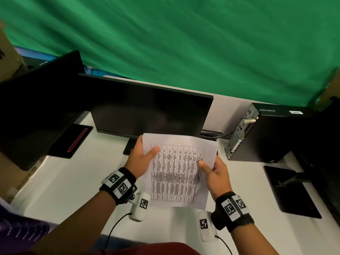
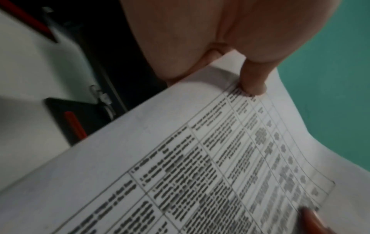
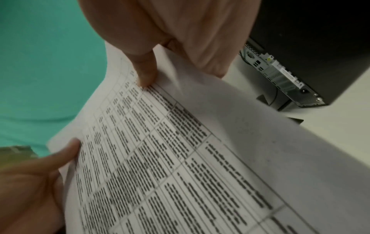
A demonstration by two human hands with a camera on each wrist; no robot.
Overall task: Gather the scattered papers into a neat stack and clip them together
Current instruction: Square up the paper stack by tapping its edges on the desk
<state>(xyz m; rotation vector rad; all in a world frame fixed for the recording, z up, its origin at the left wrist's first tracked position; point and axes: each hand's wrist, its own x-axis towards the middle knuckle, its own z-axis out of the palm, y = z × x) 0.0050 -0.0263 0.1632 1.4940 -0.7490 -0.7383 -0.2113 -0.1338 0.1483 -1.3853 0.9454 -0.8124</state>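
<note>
left hand pinches papers at left edge | right hand pinches right edge | papers held up off white worktop, before monitor | advice: loosen grip, tap bottom edge square; clip unseen

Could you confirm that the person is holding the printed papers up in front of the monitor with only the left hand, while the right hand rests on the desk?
Not quite: both hands hold the papers. The head view shows the left hand gripping one side and the right hand the other, in front of the monitor.
</note>
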